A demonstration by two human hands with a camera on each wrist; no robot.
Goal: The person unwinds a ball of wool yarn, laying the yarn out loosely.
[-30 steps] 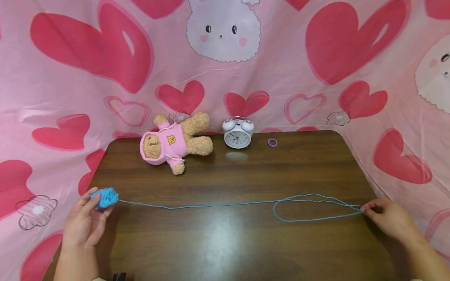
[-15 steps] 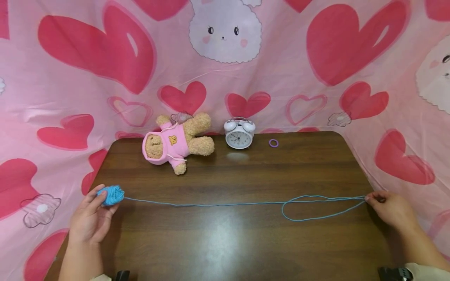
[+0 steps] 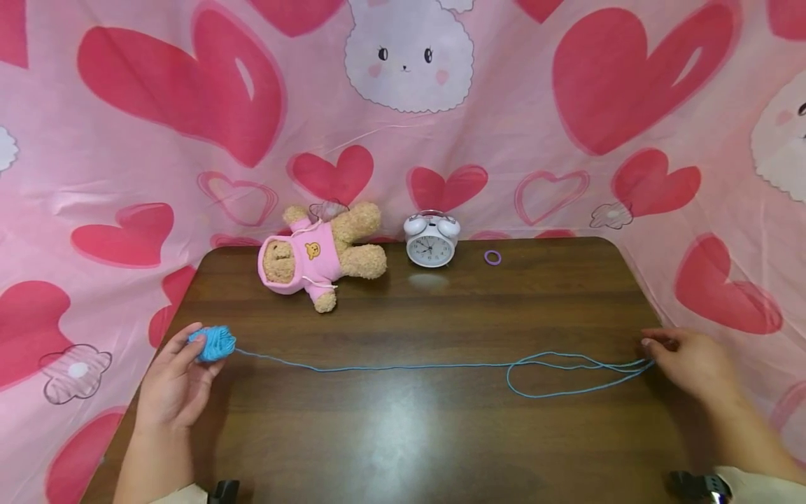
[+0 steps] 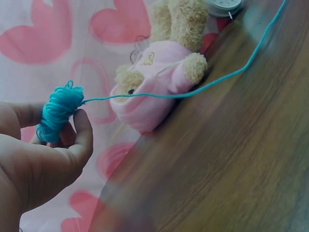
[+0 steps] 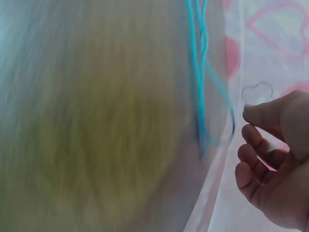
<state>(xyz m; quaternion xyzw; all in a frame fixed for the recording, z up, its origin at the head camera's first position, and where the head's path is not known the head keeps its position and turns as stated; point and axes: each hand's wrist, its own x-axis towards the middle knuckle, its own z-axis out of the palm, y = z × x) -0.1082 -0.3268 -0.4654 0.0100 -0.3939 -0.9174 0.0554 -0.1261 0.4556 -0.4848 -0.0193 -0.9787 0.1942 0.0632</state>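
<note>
My left hand (image 3: 173, 385) holds a small ball of blue yarn (image 3: 216, 343) between thumb and fingers above the table's left side. The left wrist view shows the wound yarn ball (image 4: 60, 113) pinched at the fingertips. From it a single yarn strand (image 3: 403, 366) runs right across the table and doubles into long loops. At the right edge, my right hand (image 3: 695, 360) hovers beside the looped end, its fingers loosely bent. In the right wrist view the yarn loops (image 5: 198, 63) lie apart from those fingers, and nothing shows between them.
Along the back of the brown table (image 3: 441, 441) lie a teddy bear (image 3: 317, 252) in a pink hoodie, a white alarm clock (image 3: 431, 241) and a purple ring (image 3: 492, 257). Behind hangs a pink heart-patterned cloth (image 3: 504, 133).
My right hand has let go of the yarn's looped end and lifted slightly away from it. The left hand, with the yarn ball, has shifted a little right and up in view.
</note>
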